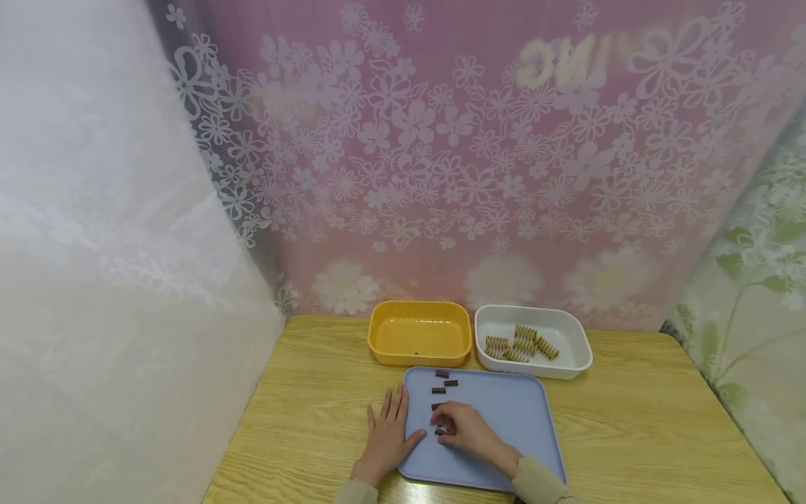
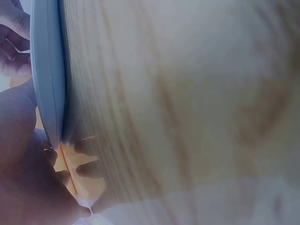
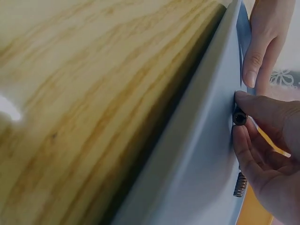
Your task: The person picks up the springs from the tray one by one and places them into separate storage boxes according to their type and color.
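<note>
A light blue tray (image 1: 504, 420) lies on the table. Down its left half runs a loose column of small dark coil springs (image 1: 439, 390). My right hand (image 1: 469, 430) is over the tray, its thumb and a finger pinching one dark spring (image 3: 240, 117) at the tray surface, seen end-on in the right wrist view. Another dark spring (image 3: 240, 184) lies nearby in that view. With fingers spread straight, my left hand (image 1: 385, 439) rests at the tray's left edge, its thumb reaching over the rim. In the left wrist view the tray rim (image 2: 48, 70) hides part of the hands.
Behind the tray stands a yellow bin (image 1: 418, 332) with a small dark speck near its front. To its right, a white bin (image 1: 567, 325) holds several brass-coloured springs (image 1: 525, 343). The wood-grain table (image 1: 642, 406) extends to both sides. Floral curtains (image 1: 441, 175) hang around it.
</note>
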A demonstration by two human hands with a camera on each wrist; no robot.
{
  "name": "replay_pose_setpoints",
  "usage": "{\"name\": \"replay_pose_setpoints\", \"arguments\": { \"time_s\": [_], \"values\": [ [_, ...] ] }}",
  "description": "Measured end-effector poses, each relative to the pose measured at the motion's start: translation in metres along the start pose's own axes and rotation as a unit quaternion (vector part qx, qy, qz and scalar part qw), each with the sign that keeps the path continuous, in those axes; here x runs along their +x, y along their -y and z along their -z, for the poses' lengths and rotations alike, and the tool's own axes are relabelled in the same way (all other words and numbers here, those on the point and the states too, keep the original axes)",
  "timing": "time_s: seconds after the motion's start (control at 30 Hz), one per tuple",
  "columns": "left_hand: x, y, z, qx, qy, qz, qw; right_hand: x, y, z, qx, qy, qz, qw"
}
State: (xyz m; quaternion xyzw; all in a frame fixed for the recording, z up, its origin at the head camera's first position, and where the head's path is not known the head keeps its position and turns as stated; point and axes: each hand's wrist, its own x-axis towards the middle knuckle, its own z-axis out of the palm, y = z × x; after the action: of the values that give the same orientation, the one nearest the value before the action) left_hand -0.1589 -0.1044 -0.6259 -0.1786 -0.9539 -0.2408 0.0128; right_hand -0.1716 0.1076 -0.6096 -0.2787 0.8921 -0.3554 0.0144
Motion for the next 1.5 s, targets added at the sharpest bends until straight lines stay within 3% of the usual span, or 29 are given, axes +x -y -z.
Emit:
{"name": "replay_pose_setpoints", "arguments": {
  "time_s": [0.23,0.53,0.73,0.93,1.27,1.5],
  "values": [
    [0.0,-0.001,0.001,0.003,0.015,0.012,0.9998,0.0,-0.003,-0.001,0.009,-0.031,-0.004,0.999],
    [0.001,0.001,0.0,0.007,0.018,0.015,0.9997,0.017,0.0,0.018,0.02,-0.124,-0.012,0.992],
    [0.002,0.003,-0.001,0.008,0.012,0.01,0.9998,0.025,0.0,0.03,0.021,-0.134,-0.021,0.991],
    [0.002,0.004,-0.002,0.005,0.005,0.011,0.9999,0.033,-0.004,0.043,0.024,-0.151,0.0,0.988],
    [0.002,0.004,-0.004,0.005,0.021,0.025,0.9995,0.056,-0.006,0.071,0.002,-0.174,0.004,0.985],
    [0.001,0.003,-0.005,0.002,0.021,0.021,0.9995,0.078,-0.014,0.087,-0.014,-0.162,-0.034,0.986]
  ]
}}
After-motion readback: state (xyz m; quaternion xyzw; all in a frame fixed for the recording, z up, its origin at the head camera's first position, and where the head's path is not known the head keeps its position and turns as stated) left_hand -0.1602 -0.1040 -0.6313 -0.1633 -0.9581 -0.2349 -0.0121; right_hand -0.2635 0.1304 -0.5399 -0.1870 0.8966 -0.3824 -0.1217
